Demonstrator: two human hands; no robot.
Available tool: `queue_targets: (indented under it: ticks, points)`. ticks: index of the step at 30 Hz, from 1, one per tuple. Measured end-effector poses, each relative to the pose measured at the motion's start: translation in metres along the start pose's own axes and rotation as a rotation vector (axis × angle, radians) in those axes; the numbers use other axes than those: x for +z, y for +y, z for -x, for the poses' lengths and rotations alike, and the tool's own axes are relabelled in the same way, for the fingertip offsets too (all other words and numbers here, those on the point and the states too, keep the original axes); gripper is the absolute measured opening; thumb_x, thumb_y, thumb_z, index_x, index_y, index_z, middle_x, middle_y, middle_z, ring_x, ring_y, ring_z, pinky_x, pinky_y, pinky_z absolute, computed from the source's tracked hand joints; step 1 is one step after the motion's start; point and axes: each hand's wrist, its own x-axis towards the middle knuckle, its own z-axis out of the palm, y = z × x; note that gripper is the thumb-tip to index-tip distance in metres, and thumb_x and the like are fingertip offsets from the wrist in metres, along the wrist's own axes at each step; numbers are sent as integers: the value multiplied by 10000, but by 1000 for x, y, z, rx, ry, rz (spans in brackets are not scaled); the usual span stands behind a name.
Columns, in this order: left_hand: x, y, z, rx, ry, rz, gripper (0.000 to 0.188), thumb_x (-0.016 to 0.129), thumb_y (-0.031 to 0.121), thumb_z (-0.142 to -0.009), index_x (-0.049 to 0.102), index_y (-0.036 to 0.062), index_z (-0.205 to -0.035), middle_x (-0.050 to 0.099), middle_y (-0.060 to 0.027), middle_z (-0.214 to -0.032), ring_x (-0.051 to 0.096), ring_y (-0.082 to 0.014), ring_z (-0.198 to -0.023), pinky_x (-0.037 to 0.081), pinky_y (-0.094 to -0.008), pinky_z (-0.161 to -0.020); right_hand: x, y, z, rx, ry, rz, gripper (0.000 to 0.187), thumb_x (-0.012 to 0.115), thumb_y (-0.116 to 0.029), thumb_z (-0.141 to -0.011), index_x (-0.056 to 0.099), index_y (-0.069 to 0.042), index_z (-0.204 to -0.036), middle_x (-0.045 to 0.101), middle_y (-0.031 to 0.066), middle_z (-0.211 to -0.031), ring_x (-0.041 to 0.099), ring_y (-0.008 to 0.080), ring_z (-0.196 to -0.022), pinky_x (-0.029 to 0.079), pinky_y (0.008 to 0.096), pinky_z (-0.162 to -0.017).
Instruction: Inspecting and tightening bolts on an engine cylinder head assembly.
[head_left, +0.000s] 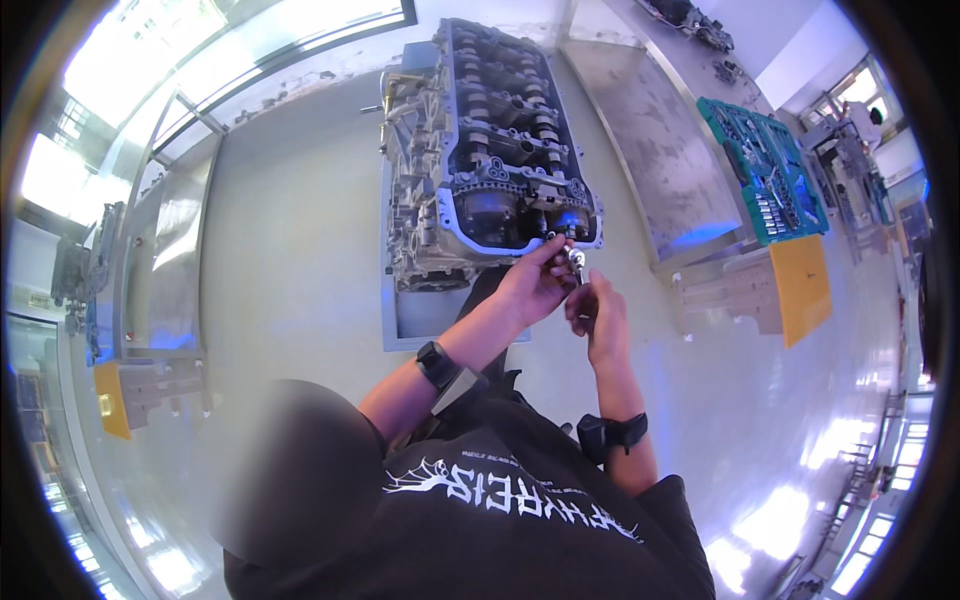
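In front of me stands an engine with its top cover off, so the camshafts and the chain sprockets at its near end show. My left hand is at the near right corner of the engine, fingers pinched about the head end of a shiny ratchet wrench. Just right of it, my right hand has its fingers curled round the wrench's handle, which is mostly hidden. Whatever the wrench's far end meets is too small to make out beside the engine's edge.
The engine sits on a grey stand. To the right, a metal workbench bears an open green socket set case; a yellow panel is at its near end. Another metal bench stands left, with an orange panel.
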Motion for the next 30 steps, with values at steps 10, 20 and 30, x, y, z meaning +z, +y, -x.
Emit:
queue_targets:
  ticks: [10,20,30]
  points:
    - [-2,8,1,-36,82,-235,199,553,253,-931,550,73,-1014,433,85,-622,305,-48,-466,239,-226,-417,-5,10,-28,487,-186,-136,667,422,-635,-870,522,-1,-1049,519,75,-520,435,116,-380,259,220,-356]
    - [4,8,4,-62,114,-164,155,535,236,-935,578,90,-966,427,92,-603,274,-42,-440,219,-213,-422,4,-28,-48,120,-175,-172,370,654,-282,-840,464,-15,-1011,487,8,-535,382,63,-345,235,215,-317]
    - [2,9,2,-63,138,-118,185,521,276,-943,524,121,-843,466,50,-658,286,-41,-461,231,-196,-427,12,-39,-60,-324,-152,362,405,698,-181,-786,443,21,-1028,628,126,-741,650,237,-686,496,341,-595]
